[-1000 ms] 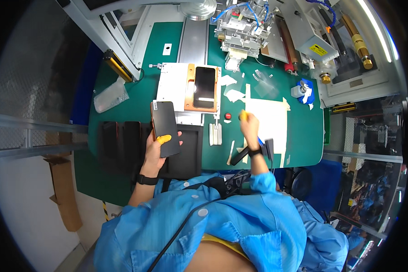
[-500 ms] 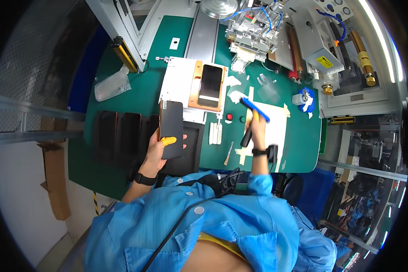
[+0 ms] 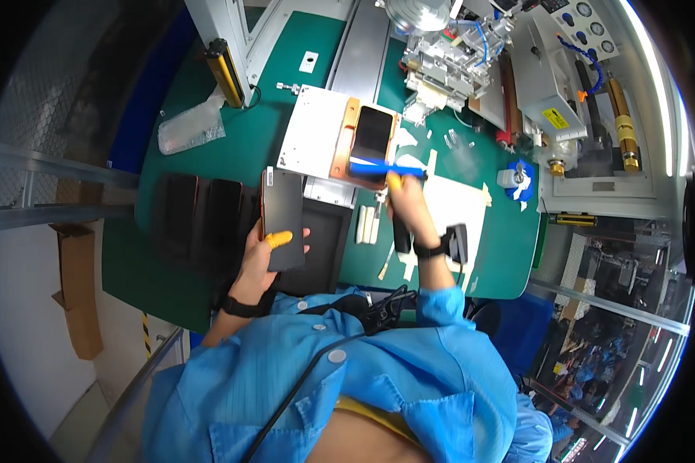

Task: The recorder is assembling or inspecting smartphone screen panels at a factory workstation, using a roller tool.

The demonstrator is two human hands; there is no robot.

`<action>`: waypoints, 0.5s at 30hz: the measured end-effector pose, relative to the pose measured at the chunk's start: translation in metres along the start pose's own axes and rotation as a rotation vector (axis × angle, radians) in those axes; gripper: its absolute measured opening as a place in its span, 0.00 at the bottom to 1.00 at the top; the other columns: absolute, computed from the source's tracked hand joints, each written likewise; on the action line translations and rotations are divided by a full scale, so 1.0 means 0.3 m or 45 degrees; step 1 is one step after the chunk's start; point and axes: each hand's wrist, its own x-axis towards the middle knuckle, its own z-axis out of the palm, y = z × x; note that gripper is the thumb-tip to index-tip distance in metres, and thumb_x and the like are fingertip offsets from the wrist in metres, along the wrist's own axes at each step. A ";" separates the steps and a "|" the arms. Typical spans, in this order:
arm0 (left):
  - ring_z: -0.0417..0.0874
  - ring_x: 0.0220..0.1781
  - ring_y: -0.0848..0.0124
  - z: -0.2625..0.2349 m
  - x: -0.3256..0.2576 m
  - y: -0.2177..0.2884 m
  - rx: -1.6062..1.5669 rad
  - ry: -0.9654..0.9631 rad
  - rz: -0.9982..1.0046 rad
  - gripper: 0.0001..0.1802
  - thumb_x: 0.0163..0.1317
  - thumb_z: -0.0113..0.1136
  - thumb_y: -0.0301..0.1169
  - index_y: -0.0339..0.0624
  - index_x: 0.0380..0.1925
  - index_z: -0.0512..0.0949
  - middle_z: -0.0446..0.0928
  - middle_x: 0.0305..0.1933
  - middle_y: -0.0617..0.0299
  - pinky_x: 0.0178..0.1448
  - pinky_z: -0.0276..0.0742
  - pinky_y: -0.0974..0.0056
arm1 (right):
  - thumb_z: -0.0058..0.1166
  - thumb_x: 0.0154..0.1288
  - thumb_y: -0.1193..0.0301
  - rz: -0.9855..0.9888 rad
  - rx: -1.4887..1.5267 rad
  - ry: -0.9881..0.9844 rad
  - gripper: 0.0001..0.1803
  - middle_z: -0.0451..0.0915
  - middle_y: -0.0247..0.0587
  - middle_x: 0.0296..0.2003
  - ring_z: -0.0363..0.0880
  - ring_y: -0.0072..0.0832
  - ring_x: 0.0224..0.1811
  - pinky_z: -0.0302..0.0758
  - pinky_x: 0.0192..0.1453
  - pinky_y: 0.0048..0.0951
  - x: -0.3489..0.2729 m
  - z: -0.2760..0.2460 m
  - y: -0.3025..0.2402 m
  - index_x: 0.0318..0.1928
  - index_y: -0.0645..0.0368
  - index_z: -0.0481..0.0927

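My left hand (image 3: 256, 261) is closed around the lower part of a flat black phone (image 3: 284, 202), its thumb in a yellow finger cot resting on the face. A small white label sits at the phone's upper edge. In my right hand (image 3: 411, 210) is a blue cleaning roller (image 3: 386, 168) with a black handle. The roller lies across the lower end of another phone (image 3: 374, 130); whether it touches the screen I cannot tell. That phone sits in an orange-brown holder (image 3: 342, 143) on a white fixture plate (image 3: 310, 127).
Dark phones (image 3: 224, 212) stand in a row at the left, beside a black tray (image 3: 324, 239). Behind them lies a clear plastic bag (image 3: 193, 133). A metal press mechanism (image 3: 448, 73) rises at the back. Taped white paper (image 3: 455, 204) covers the right side, near a white bottle (image 3: 508, 178).
My right hand has carried the roller left, from over the white paper to the phone in the holder. My left hand still holds its phone. The whole view has shifted slightly.
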 end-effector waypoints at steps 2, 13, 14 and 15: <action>0.75 0.46 0.53 0.011 -0.013 0.012 0.053 -0.025 -0.011 0.20 0.57 0.43 0.22 0.36 0.51 0.60 0.68 0.45 0.48 0.42 0.77 0.51 | 0.38 0.59 0.55 -0.129 -0.029 0.086 0.27 0.74 0.64 0.31 0.75 0.47 0.38 0.69 0.43 0.40 0.156 -0.049 -0.076 0.31 0.74 0.71; 0.74 0.47 0.57 0.034 -0.018 0.006 -0.057 -0.097 0.086 0.24 0.59 0.46 0.26 0.51 0.55 0.53 0.66 0.48 0.53 0.43 0.77 0.52 | 0.42 0.59 0.60 -0.399 -0.323 0.342 0.20 0.74 0.56 0.18 0.76 0.46 0.20 0.71 0.25 0.39 -0.043 0.050 0.010 0.30 0.70 0.68; 0.74 0.47 0.57 0.032 -0.009 0.007 -0.115 -0.085 0.050 0.23 0.60 0.45 0.29 0.51 0.55 0.52 0.66 0.48 0.53 0.43 0.77 0.52 | 0.43 0.59 0.62 -0.008 -0.118 0.020 0.18 0.74 0.57 0.19 0.76 0.47 0.21 0.71 0.25 0.39 -0.160 0.009 -0.078 0.30 0.70 0.68; 0.74 0.47 0.57 0.035 -0.001 0.008 -0.171 -0.083 0.011 0.23 0.61 0.44 0.31 0.52 0.55 0.52 0.66 0.48 0.53 0.43 0.77 0.52 | 0.44 0.59 0.64 0.074 -0.016 -0.031 0.17 0.75 0.58 0.19 0.76 0.44 0.20 0.71 0.23 0.38 -0.187 0.006 -0.025 0.29 0.70 0.68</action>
